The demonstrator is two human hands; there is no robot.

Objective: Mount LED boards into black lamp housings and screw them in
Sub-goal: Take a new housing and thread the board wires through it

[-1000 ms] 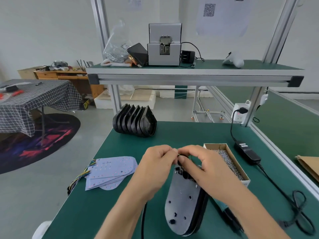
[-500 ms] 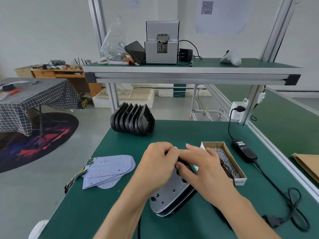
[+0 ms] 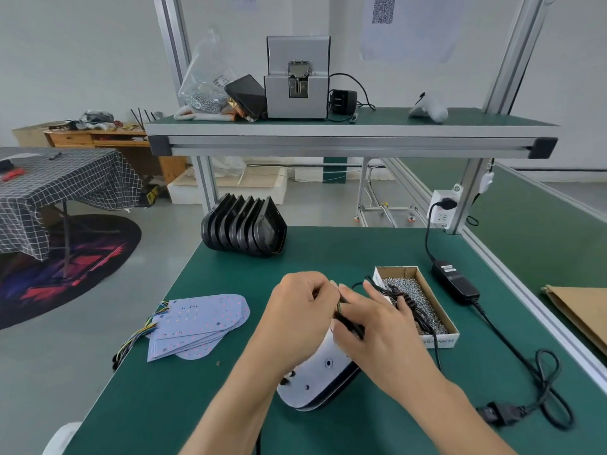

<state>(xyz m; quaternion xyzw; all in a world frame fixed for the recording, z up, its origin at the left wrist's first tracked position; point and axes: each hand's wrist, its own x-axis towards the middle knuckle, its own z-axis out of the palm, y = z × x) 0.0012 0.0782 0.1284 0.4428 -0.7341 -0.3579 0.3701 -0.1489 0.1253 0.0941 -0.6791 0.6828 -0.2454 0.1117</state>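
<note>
A black lamp housing [image 3: 315,385] with a pale board face lies tilted on the green bench [image 3: 230,389] under both hands. My left hand [image 3: 295,320] rests on its upper left end, fingers pinched on thin wires. My right hand [image 3: 374,326] meets it from the right, pinching the same wires and a black part at the housing's top. A stack of pale LED boards [image 3: 197,323] with coloured wires lies to the left. Several empty black housings [image 3: 244,226] stand in a row at the back. A cardboard box of screws [image 3: 417,300] sits just right of my hands.
A black power adapter [image 3: 455,284] and its looped cable [image 3: 545,399] run along the bench's right side from a wall socket [image 3: 443,210]. A coiled black cord [image 3: 407,303] drapes over the screw box. The upper shelf carries a grey screw feeder [image 3: 297,80].
The housing has swung from lying lengthwise toward me to lying tilted, its far end to the right. Both hands stayed pinched together at its top end, shifting slightly right.
</note>
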